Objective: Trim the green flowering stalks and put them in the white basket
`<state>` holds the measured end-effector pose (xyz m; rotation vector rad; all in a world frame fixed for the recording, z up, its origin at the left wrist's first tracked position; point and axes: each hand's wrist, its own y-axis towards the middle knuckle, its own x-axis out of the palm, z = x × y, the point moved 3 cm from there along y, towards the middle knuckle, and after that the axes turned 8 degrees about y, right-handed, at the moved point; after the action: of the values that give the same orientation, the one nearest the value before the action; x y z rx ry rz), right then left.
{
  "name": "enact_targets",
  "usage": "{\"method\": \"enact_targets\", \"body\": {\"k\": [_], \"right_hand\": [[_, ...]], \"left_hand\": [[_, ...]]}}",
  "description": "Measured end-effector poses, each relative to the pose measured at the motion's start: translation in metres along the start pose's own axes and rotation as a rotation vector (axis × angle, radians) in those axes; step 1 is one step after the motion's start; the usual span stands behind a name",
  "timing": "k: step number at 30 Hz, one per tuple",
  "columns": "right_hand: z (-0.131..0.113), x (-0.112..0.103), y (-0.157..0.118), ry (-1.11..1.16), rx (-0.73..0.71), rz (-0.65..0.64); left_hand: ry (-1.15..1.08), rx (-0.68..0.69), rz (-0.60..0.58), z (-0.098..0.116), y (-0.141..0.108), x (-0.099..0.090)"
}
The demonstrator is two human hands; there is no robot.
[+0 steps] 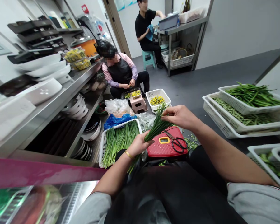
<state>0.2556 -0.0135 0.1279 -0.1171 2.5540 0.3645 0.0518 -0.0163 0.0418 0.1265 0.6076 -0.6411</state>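
A bunch of long green chives is gripped low down by my left hand, its tips slanting up and away to the right. At those tips, the thumb and fingers of my right hand pinch some of the stems. Below the bunch is a red quilted box with a yellow-framed patch on top. Black-handled scissors lie on this box, blades partly under the chives. Left of my left hand, a white basket holds many more chives laid lengthwise.
Crumpled blue plastic and clear bags lie beyond the basket. Ahead, one person sits with yellow-green pieces; another sits at a steel table. White baskets of green vegetables stand right; steel shelves with dishes, left.
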Motion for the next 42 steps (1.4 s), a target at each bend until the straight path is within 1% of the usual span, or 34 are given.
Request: {"method": "enact_targets", "body": {"k": [3, 6, 10, 13, 14, 15, 17, 18, 19, 20, 22, 23, 24, 27, 30, 33, 36, 39, 42], "right_hand": [[0.003, 0.001, 0.0, 0.153, -0.039, 0.013], [0.003, -0.002, 0.001, 0.227, -0.061, 0.023], [0.006, -0.013, 0.005, 0.23, -0.007, 0.082], [0.004, -0.022, 0.005, 0.164, 0.025, 0.109], [0.001, -0.025, 0.003, 0.136, 0.001, 0.152], [-0.004, -0.029, 0.0, 0.114, -0.043, 0.233], [-0.017, -0.037, -0.012, 0.086, -0.167, 0.458], [-0.023, -0.038, -0.018, 0.072, -0.233, 0.543], [-0.028, -0.035, -0.023, 0.054, -0.294, 0.573], [-0.03, -0.03, -0.026, 0.028, -0.347, 0.545], [-0.028, -0.015, -0.026, -0.058, -0.403, 0.408], [-0.024, -0.007, -0.024, -0.109, -0.399, 0.353], [-0.018, 0.001, -0.021, -0.159, -0.378, 0.325], [0.002, 0.014, -0.013, -0.227, -0.284, 0.333], [0.008, 0.015, -0.014, -0.154, -0.286, 0.36], [0.003, 0.013, -0.021, -0.095, -0.345, 0.37], [0.0, 0.011, -0.024, -0.109, -0.358, 0.344], [0.003, 0.012, -0.023, -0.151, -0.291, 0.298], [0.008, 0.013, -0.022, -0.151, -0.139, 0.259]], "left_hand": [[-0.096, -0.066, -0.039, -0.003, 0.001, 0.001], [-0.212, -0.104, -0.141, -0.002, 0.001, 0.001], [-0.267, -0.102, -0.228, 0.001, 0.0, -0.002], [-0.28, -0.096, -0.267, 0.002, -0.001, -0.003], [-0.287, -0.099, -0.273, 0.002, -0.001, -0.003], [-0.296, -0.102, -0.272, 0.002, -0.001, -0.003], [-0.329, -0.109, -0.254, 0.002, -0.001, -0.002], [-0.351, -0.11, -0.241, 0.002, 0.0, -0.002], [-0.37, -0.11, -0.227, 0.002, 0.0, -0.001], [-0.385, -0.112, -0.215, 0.002, 0.001, -0.001], [-0.392, -0.13, -0.195, 0.002, 0.002, 0.001], [-0.389, -0.141, -0.182, 0.001, 0.002, 0.001], [-0.388, -0.15, -0.169, 0.001, 0.002, 0.001], [-0.409, -0.157, -0.134, -0.001, 0.001, 0.002], [-0.438, -0.146, -0.128, -0.001, -0.001, 0.001], [-0.451, -0.149, -0.107, 0.0, -0.002, 0.001], [-0.445, -0.155, -0.082, -0.001, -0.003, 0.001], [-0.451, -0.157, -0.072, -0.001, -0.003, 0.002], [-0.46, -0.166, -0.072, -0.001, -0.004, 0.004]]}}
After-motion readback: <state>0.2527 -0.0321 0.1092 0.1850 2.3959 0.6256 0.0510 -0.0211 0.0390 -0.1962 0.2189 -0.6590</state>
